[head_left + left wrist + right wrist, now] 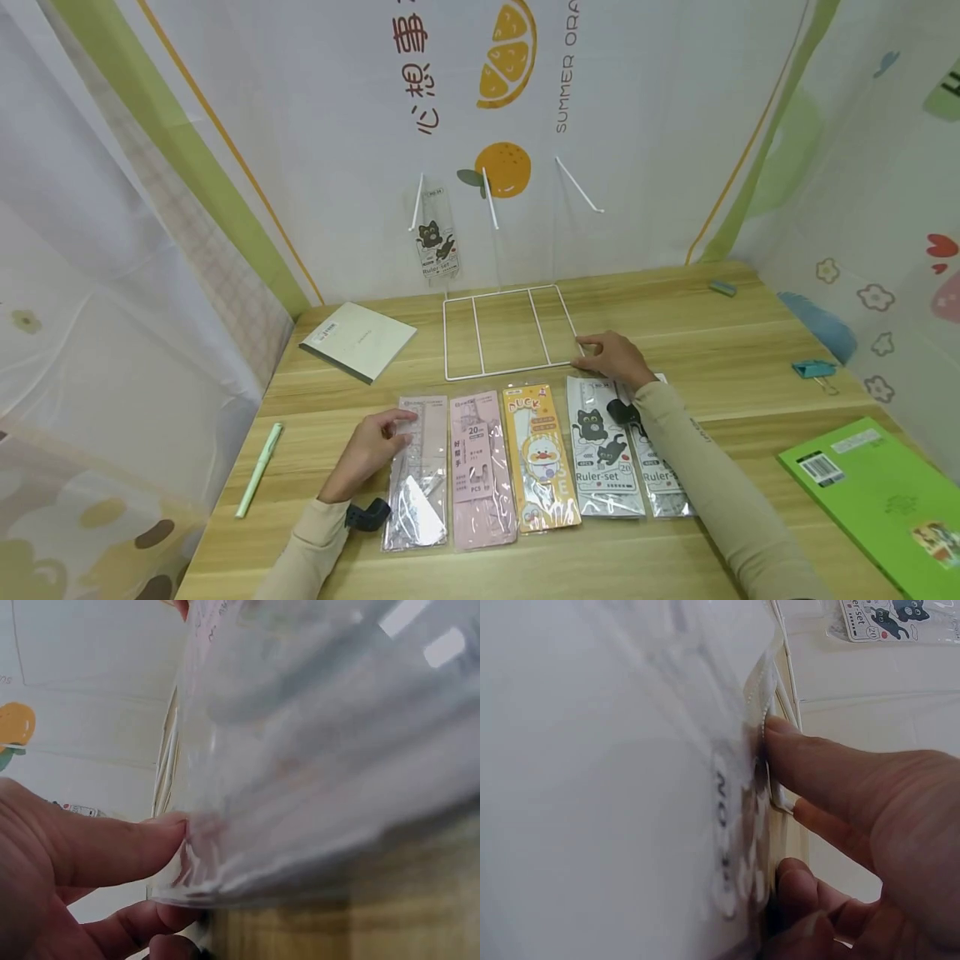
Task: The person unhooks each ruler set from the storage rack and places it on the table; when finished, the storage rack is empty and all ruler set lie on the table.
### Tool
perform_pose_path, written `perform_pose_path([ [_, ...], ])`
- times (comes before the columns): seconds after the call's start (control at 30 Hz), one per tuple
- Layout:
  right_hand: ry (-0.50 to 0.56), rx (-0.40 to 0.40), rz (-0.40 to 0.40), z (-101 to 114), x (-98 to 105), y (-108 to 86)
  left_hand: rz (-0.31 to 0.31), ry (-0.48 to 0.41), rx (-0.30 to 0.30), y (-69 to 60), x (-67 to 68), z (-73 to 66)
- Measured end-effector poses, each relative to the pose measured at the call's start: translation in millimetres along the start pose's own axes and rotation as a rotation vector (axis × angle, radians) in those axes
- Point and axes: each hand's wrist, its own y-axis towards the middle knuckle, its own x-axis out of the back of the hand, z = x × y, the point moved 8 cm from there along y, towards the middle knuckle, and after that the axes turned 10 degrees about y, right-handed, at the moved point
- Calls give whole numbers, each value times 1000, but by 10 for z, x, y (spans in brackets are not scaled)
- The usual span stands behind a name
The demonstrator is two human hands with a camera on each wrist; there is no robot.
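Several ruler set packets lie in a row on the wooden table. My left hand [381, 442] is over the leftmost clear packet [416, 508], thumb and forefinger apart with loosely bent fingers. In the left wrist view, my left thumb [142, 847] is at a blurred plastic edge. My right hand [615, 357] is at the near right corner of a white wire rack [517, 370], its thumb and forefinger apart. Below it lie two black-cat packets [603, 450], one partly covered by my right arm. Between them and the leftmost packet are a pink packet [472, 467] and a yellow duck packet [542, 458].
Another cat packet [437, 242] hangs at the leftmost of three white hooks [489, 204]. A notebook [363, 337] and pale green pen [258, 471] lie left. Right are a green book [862, 492], a blue binder clip [813, 368] and a small eraser-like block [722, 288].
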Motion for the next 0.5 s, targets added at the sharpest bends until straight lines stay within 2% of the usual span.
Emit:
perform_pose_path([
  [0.27, 2, 1, -4, 10, -6, 5, -2, 95, -26, -41, -15, -41],
  [0.5, 3, -9, -8, 13, -9, -8, 8, 99, -30, -28, 16, -49],
])
